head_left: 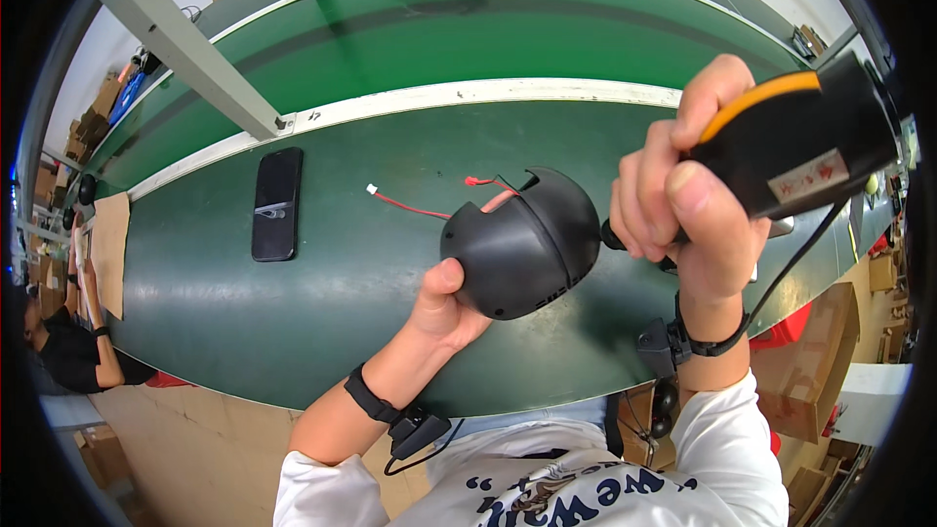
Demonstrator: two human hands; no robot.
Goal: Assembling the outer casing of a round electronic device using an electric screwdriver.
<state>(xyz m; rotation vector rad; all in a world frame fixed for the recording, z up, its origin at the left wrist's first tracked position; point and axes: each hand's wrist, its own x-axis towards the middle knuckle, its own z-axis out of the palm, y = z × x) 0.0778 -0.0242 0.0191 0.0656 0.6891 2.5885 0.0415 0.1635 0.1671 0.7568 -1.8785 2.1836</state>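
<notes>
My left hand (444, 310) grips a rounded black plastic housing (512, 259) from its lower left, thumb on the near side. The housing is held over the green tabletop (361, 303), with a notch at its top. Out of it come a red wire with a white plug (372, 189) and another lead with a red plug (477, 181). Wrapped in my right hand (695, 190) is a black and orange power screwdriver (805, 141), lying roughly sideways. Its dark tip end (612, 235) meets the housing's right side; the exact contact point is hidden.
A black phone (277, 205) lies on the tabletop to the left. Beyond a white rail (468, 93) runs a green belt (547, 24), with a grey post (185, 39) at left. Cardboard boxes (805, 361) stand at lower right. Another person (83, 351) is at the far left.
</notes>
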